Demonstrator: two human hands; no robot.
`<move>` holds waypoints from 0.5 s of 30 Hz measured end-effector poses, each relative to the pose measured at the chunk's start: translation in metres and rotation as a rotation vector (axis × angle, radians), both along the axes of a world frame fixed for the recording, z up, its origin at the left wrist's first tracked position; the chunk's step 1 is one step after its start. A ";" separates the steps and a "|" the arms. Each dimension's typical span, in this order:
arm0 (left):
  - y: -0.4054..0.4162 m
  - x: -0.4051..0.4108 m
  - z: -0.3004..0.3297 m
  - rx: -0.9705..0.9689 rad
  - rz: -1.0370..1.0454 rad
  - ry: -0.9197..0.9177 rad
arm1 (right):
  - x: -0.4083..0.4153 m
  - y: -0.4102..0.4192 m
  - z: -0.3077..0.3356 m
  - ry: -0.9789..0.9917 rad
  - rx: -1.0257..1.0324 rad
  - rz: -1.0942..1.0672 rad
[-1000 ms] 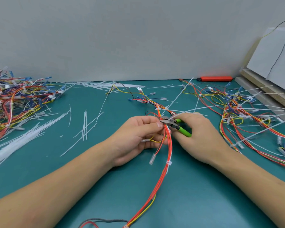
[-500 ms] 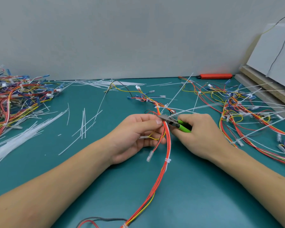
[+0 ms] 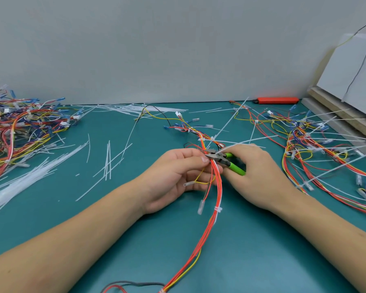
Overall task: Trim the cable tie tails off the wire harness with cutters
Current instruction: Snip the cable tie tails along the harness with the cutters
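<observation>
Table centre: left hand (image 3: pixel 178 176) pinches wire harness (image 3: pixel 217 187) taut, steadying the tie. Right hand (image 3: pixel 258 176) clenches green cutters (image 3: pixel 226 160), nose at harness, tail (image 3: pixel 251 141) pointing toward 2 o'clock.

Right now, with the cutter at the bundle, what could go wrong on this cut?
1. The cutters have their tips right against the orange wires of the wire harness; a slight misplacement could nick insulation instead of the tie tail.
2. The left hand pinches the bundle with fingertips beside the blades, so a pinch or cut seems possible.
3. The right hand holds the green handles low; the long tail may fly off when severed.
</observation>
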State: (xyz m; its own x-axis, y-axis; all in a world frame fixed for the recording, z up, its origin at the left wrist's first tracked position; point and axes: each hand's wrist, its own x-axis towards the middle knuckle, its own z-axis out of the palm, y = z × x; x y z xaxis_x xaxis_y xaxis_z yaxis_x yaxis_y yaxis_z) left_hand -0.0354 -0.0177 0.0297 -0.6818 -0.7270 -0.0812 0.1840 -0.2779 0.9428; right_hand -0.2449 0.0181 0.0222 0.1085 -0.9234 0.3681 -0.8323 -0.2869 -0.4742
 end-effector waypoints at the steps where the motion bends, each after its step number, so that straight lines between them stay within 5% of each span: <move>1: 0.000 0.000 -0.001 0.001 -0.004 0.005 | 0.000 0.000 0.000 -0.003 0.000 0.004; 15: -0.003 0.002 -0.002 -0.007 0.020 -0.033 | -0.001 0.000 -0.004 0.049 0.087 -0.094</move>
State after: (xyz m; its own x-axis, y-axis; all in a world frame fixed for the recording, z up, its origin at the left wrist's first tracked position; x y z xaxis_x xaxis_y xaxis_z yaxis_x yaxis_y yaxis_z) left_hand -0.0335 -0.0206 0.0276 -0.6642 -0.7411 -0.0984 0.1582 -0.2680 0.9503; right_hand -0.2462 0.0181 0.0181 0.0357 -0.9585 0.2828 -0.8767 -0.1659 -0.4515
